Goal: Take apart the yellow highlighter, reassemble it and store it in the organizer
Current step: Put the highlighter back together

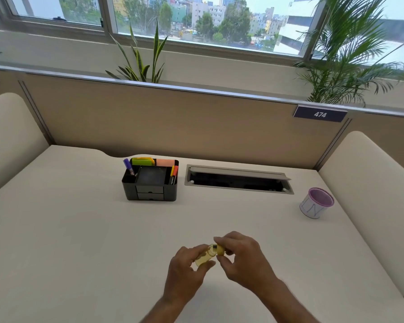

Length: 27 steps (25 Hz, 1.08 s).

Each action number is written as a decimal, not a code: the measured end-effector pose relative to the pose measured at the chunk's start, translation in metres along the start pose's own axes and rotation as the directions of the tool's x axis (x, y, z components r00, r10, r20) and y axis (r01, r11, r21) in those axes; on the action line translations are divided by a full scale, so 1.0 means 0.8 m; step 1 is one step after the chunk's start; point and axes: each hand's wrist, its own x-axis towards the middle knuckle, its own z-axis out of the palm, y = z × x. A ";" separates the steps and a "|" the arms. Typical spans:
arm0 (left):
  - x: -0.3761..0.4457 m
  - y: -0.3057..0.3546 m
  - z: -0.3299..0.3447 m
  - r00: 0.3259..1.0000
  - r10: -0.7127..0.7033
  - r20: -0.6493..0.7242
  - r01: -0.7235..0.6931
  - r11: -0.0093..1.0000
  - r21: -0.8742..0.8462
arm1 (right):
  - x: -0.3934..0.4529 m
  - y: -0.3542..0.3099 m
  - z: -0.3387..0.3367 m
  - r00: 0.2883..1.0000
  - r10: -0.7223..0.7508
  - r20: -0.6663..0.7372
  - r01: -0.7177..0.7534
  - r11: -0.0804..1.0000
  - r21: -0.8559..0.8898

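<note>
Above the near middle of the desk, both my hands hold the yellow highlighter. My left hand (187,264) grips its translucent yellow cap (204,257). My right hand (243,257) pinches the yellow body (220,250), most of it hidden by my fingers. The two pieces meet at a dark tip area between my thumbs; whether they are joined or apart I cannot tell. The black desk organizer (128,190) stands farther back, left of centre, with a purple pen, sticky notes and orange and yellow markers in its compartments.
A cable hatch (238,180) with its lid raised is set into the desk right of the organizer. A purple-rimmed mesh cup (316,202) stands at the right. Padded dividers flank the desk, and a partition with plants behind it closes the far side.
</note>
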 end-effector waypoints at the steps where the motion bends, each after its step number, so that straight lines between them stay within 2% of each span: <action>1: -0.001 0.001 0.000 1.000 0.017 0.000 -0.017 1.000 0.005 | 0.001 -0.002 -0.004 0.999 -0.003 0.038 0.003 1.000 -0.004; 5: -0.003 0.006 -0.002 0.994 0.108 0.019 -0.109 0.991 0.071 | 0.006 -0.009 -0.020 0.977 -0.021 0.210 0.047 0.992 -0.119; 8: -0.003 0.011 -0.003 0.987 0.148 0.057 -0.152 0.985 0.076 | 0.010 -0.012 -0.033 0.963 -0.026 0.269 0.072 0.984 -0.162; 12: 0.001 0.019 -0.003 0.982 0.167 0.089 -0.172 0.984 0.051 | 0.013 -0.011 -0.043 0.958 -0.036 0.284 0.088 0.981 -0.173; 16: 0.003 0.019 -0.006 0.975 0.171 0.141 -0.172 0.985 -0.002 | 0.011 -0.006 -0.045 0.956 -0.034 0.291 0.068 0.992 -0.108; 23: 0.005 0.017 -0.012 0.915 0.203 0.349 -0.190 0.979 -0.072 | 0.011 0.001 -0.047 0.944 -0.055 0.325 0.078 0.995 -0.059; 27: 0.006 0.019 -0.012 0.934 0.256 0.249 -0.260 0.966 -0.020 | 0.012 0.005 -0.045 0.955 -0.019 0.297 0.052 0.993 -0.105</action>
